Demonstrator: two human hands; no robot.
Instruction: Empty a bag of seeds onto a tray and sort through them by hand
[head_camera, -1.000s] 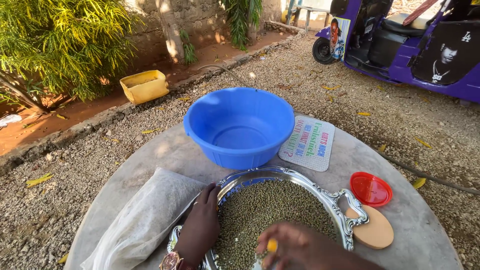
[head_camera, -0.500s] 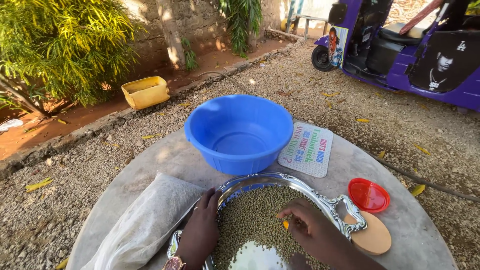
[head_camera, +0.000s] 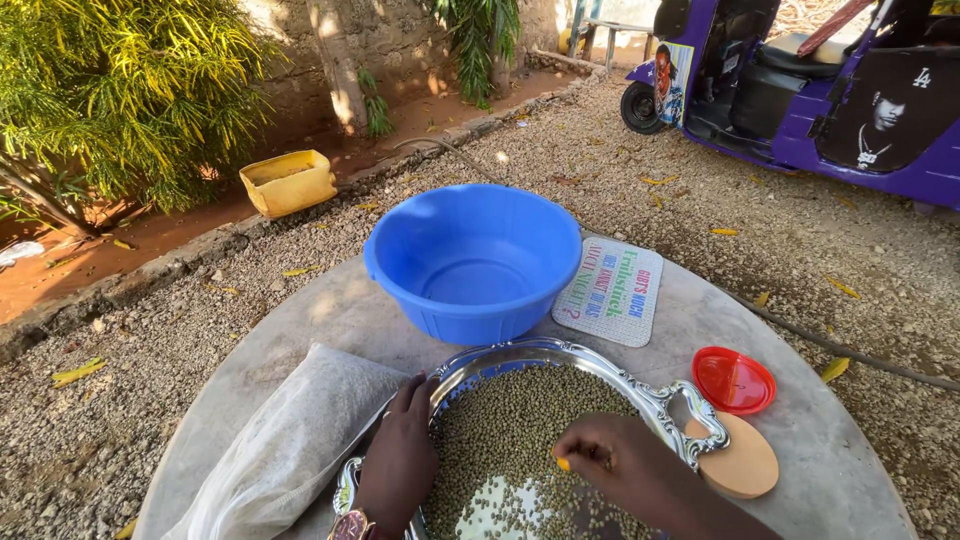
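A shiny silver tray (head_camera: 655, 402) with ornate handles lies on a round grey table (head_camera: 330, 310). It is covered with small green grains (head_camera: 510, 420), with a bare patch near the front. My left hand (head_camera: 400, 455) rests on the tray's left rim, fingers over the edge, a watch on the wrist. My right hand (head_camera: 610, 465) lies on the grains near the middle, fingertips pinched together on them. A big blue plastic basin (head_camera: 472, 260) stands empty just behind the tray.
A clear bag of grains (head_camera: 290, 440) lies left of the tray. A printed mat (head_camera: 612, 292), a red lid (head_camera: 733, 380) and a tan wooden board (head_camera: 740, 462) lie to the right. Gravel surrounds the table; a yellow container (head_camera: 288, 182) and a purple three-wheeler (head_camera: 850, 90) stand beyond.
My right hand has moved from the tray's front right toward its middle and now presses down on the grains. The left hand has stayed on the rim.
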